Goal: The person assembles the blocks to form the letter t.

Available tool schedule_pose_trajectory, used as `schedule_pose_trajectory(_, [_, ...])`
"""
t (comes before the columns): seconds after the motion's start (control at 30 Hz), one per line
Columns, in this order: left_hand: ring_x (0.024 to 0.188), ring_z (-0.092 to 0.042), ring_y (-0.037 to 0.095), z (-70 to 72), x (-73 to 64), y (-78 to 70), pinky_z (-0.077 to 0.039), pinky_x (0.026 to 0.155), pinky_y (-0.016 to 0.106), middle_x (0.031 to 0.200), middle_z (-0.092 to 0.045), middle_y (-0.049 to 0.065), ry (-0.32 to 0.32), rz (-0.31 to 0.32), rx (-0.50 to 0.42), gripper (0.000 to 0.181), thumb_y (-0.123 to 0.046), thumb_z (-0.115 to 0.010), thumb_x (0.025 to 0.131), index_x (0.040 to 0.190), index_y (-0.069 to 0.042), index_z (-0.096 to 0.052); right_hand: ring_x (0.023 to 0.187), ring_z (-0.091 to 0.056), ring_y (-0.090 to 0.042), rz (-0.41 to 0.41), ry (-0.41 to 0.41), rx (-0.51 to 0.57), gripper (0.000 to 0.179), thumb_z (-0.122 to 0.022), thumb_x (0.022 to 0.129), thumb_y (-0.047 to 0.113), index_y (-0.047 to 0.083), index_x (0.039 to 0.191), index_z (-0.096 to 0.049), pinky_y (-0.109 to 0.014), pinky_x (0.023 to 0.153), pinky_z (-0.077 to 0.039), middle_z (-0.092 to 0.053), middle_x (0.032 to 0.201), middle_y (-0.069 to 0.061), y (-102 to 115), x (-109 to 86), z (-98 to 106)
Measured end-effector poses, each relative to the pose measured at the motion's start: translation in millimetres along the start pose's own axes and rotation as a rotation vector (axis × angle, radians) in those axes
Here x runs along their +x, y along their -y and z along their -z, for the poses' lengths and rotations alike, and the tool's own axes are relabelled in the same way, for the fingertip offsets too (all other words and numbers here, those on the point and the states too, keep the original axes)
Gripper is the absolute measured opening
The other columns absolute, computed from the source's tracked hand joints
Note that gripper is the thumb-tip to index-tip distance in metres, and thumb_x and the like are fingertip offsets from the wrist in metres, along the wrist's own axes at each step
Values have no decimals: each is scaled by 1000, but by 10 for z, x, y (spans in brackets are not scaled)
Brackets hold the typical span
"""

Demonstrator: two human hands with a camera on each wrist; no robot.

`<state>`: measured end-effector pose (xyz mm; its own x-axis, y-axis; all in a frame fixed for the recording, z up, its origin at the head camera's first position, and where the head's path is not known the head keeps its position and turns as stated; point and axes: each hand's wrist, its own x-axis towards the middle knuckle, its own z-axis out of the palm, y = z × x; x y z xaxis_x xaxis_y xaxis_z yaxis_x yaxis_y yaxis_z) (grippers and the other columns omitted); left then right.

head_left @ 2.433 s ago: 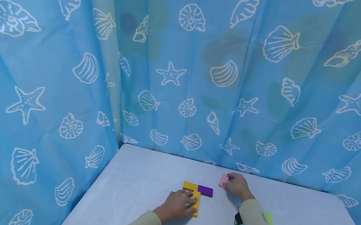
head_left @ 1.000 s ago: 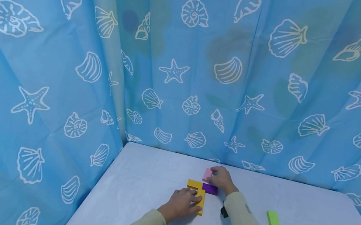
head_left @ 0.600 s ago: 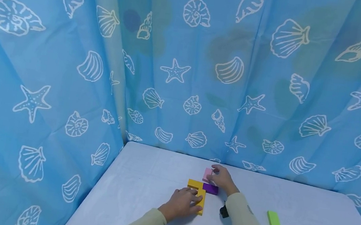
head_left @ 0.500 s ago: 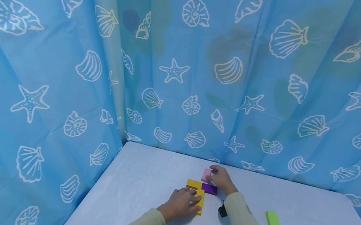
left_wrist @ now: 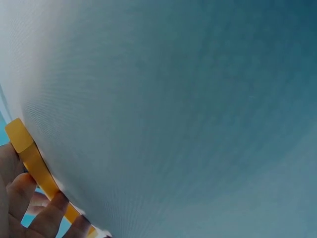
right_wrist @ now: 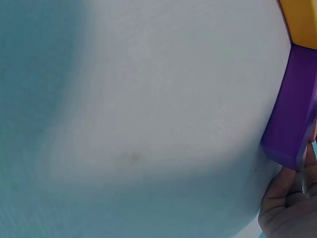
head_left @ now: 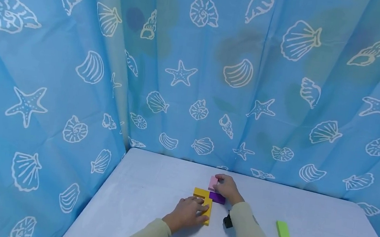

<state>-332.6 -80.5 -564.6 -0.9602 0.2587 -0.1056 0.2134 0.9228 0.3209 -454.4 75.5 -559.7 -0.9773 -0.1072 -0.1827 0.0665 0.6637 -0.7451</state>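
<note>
In the head view, my left hand (head_left: 186,212) holds a long yellow block (head_left: 207,214) with thumb and fingers. A second yellow block (head_left: 200,192) lies crosswise at its far end. To the right of that, end to end with it, lies a purple block (head_left: 217,198). My right hand (head_left: 227,187) pinches a pink block (head_left: 213,183) just behind the purple one. In the left wrist view, fingers (left_wrist: 49,218) lie against a yellow block (left_wrist: 37,168). The right wrist view shows the purple block (right_wrist: 292,104) beside the fingers (right_wrist: 279,187).
A light green block (head_left: 283,231) lies apart on the white table (head_left: 325,227), right of the right forearm. A blue curtain (head_left: 177,105) with shell prints hangs along the table's back and left edges.
My right hand has carried the pink block leftward to behind the purple block. A darker green block seen earlier by the right forearm is out of sight. The left hand stays on the yellow block.
</note>
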Motion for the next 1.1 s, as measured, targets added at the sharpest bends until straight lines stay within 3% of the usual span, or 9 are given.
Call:
schedule_pose_trajectory(0.4, [135,-49,24,64,-14,-36,-42,107,60,143,-57,-4,5,-11,0,48,-54,-62,92,135,-34,-60,134,-44,-41,-9,-17,24,49,-69,90,17,13,138,-58,-61,110,-37,-52,143,-18,-14,-29,-20])
schedule_pose_trajectory(1.1, [134,-49,25,33,-8,-4,-42,106,61,142,-57,-4,4,-3,5,48,-55,-63,91,134,-36,-60,136,-39,-44,-59,13,68,49,-67,92,17,16,139,-57,-64,110,-35,-46,148,-21,11,-84,-43])
